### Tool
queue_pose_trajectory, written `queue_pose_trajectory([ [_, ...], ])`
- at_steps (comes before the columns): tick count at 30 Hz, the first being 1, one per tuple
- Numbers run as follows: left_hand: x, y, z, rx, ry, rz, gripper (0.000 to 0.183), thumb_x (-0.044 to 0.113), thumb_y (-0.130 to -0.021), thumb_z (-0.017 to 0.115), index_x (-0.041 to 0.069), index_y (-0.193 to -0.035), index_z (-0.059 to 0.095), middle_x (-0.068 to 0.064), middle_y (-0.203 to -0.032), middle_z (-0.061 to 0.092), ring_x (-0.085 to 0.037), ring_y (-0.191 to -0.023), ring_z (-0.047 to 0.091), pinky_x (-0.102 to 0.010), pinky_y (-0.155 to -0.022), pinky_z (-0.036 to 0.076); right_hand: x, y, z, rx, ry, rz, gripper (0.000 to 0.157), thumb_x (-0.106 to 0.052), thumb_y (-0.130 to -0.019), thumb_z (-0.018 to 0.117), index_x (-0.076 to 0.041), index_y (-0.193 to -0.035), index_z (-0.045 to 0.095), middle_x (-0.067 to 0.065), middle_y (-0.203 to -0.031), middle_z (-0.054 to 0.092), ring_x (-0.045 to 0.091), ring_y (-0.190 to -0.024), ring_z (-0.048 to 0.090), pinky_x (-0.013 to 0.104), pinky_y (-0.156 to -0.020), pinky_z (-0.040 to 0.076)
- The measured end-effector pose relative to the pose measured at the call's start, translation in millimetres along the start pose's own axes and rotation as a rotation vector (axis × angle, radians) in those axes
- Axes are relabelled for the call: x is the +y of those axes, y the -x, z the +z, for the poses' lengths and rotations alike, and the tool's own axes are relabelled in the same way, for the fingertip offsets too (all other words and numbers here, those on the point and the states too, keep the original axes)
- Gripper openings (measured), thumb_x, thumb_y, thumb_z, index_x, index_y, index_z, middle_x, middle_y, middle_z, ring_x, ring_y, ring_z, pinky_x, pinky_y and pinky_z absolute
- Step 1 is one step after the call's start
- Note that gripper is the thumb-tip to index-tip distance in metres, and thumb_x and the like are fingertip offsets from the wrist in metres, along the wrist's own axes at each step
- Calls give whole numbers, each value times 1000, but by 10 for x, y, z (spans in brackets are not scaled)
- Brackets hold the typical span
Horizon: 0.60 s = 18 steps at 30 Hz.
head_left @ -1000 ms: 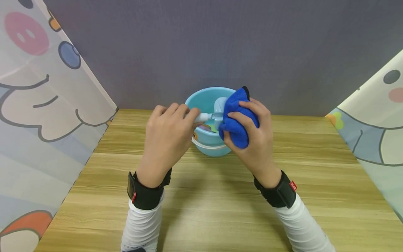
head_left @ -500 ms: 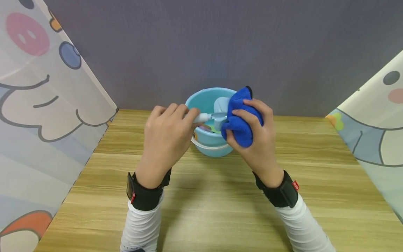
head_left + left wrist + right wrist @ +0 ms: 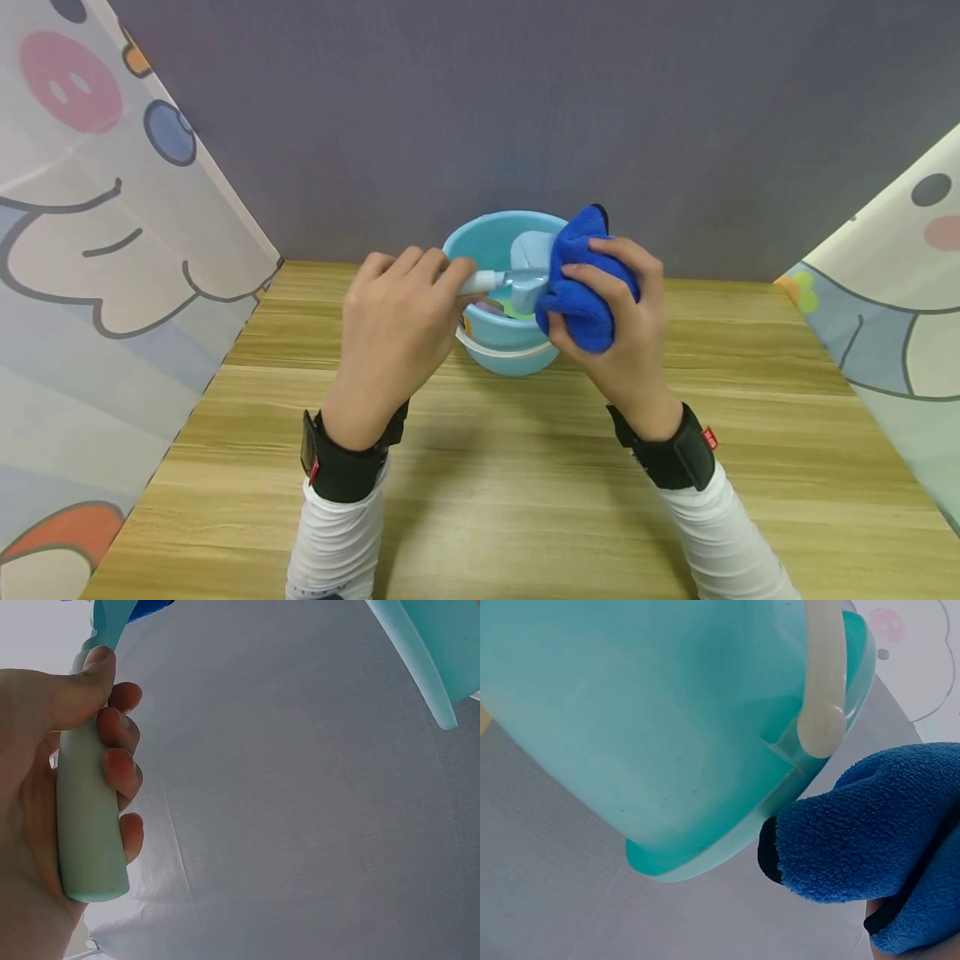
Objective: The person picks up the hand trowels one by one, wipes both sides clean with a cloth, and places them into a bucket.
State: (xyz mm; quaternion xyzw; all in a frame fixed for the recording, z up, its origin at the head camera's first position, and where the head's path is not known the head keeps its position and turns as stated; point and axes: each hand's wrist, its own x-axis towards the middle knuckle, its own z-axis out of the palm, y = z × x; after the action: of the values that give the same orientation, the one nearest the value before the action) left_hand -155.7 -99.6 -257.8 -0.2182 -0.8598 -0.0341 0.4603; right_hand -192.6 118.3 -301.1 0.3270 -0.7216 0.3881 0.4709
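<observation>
My left hand (image 3: 401, 321) grips the pale handle (image 3: 90, 810) of a toy shovel, its fingers wrapped round it in the left wrist view. The shovel's light blue head (image 3: 530, 271) is held above the bucket, pointing right. With my right hand (image 3: 622, 333) I hold a bunched blue cloth (image 3: 588, 292) with black edging against the right part of that head, which the cloth partly hides. Below both hands stands a light blue bucket (image 3: 502, 333); the right wrist view shows its wall (image 3: 652, 735) close beside the cloth.
Some small coloured things (image 3: 491, 307) lie inside the bucket, mostly hidden. A white carrying handle (image 3: 506, 352) hangs across the bucket's front. The wood-grain table (image 3: 510, 500) ends at a grey back panel (image 3: 480, 108), with cartoon-printed sheets (image 3: 112, 250) at the sides.
My right hand and the cloth have slid a little to the right along the shovel's head, baring slightly more of it. The left hand stays almost still on the handle.
</observation>
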Motion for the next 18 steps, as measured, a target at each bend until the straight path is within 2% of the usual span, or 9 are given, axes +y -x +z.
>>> queue_pose_trajectory([
  [8,11,0,-5,14,33,-5,16,28,-85,72,12,-91,72,-5,-70,70,-22,-66,61,-38,-59,45,9,-5,-24,64,-50,16,36,-20,-70,73,-5,-101,64,33,-120,51,39,-119,50,58,-96,47],
  [18,9,2,-15,14,59,-28,20,31,-84,72,13,-92,72,-5,-69,68,-22,-65,59,-38,-61,45,44,-40,-67,112,-61,49,35,-20,-68,73,-3,-98,64,34,-118,52,39,-119,50,56,-97,47],
])
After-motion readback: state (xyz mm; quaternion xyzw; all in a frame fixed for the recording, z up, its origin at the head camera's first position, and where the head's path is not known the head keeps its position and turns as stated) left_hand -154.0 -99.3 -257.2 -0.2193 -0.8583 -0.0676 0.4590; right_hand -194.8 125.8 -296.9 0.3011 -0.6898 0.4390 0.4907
